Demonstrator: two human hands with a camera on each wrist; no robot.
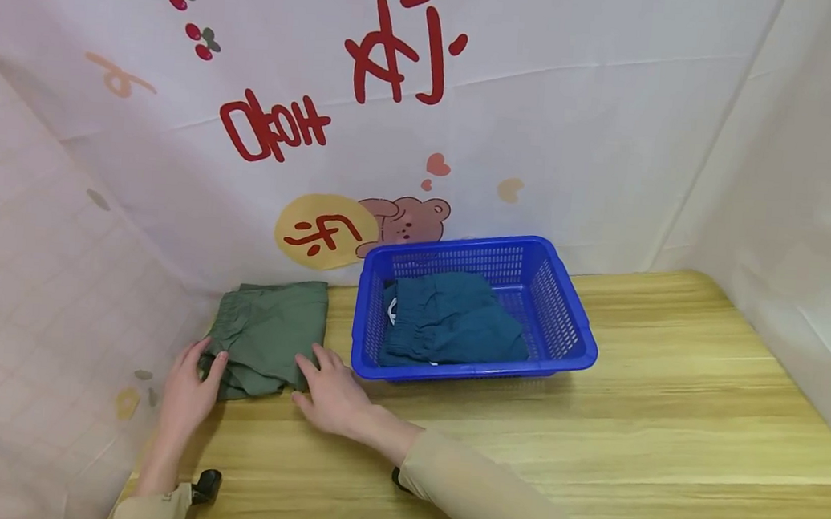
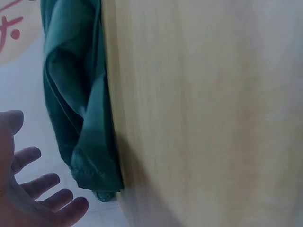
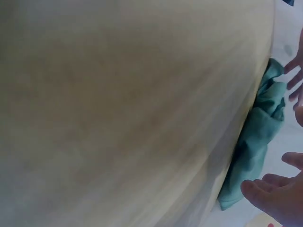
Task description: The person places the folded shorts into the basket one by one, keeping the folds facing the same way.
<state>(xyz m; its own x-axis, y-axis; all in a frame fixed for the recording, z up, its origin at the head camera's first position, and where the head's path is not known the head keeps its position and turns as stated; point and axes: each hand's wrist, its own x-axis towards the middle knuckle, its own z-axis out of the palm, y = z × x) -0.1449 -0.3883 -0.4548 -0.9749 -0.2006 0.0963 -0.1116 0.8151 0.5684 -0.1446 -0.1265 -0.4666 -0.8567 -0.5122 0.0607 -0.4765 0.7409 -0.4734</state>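
Note:
Folded green shorts (image 1: 273,330) with a gathered elastic waistband lie at the left of the table. My left hand (image 1: 190,384) is at their left front corner, thumb and fingers spread apart. In the left wrist view, that hand (image 2: 35,194) shows loosely extended fingers beside the folded green cloth (image 2: 87,118). My right hand (image 1: 334,394) is at the right front corner, its fingertips at the cloth's edge. The right wrist view shows the right hand (image 3: 279,191) with relaxed fingers close to the shorts (image 3: 255,137). Neither hand grips the cloth.
A blue plastic basket (image 1: 576,343) stands right of the green shorts. Inside it lie folded teal shorts (image 1: 455,318), over a darker piece with a white print. The wooden table (image 1: 663,438) meets a printed white curtain (image 1: 576,142) at the back and sides.

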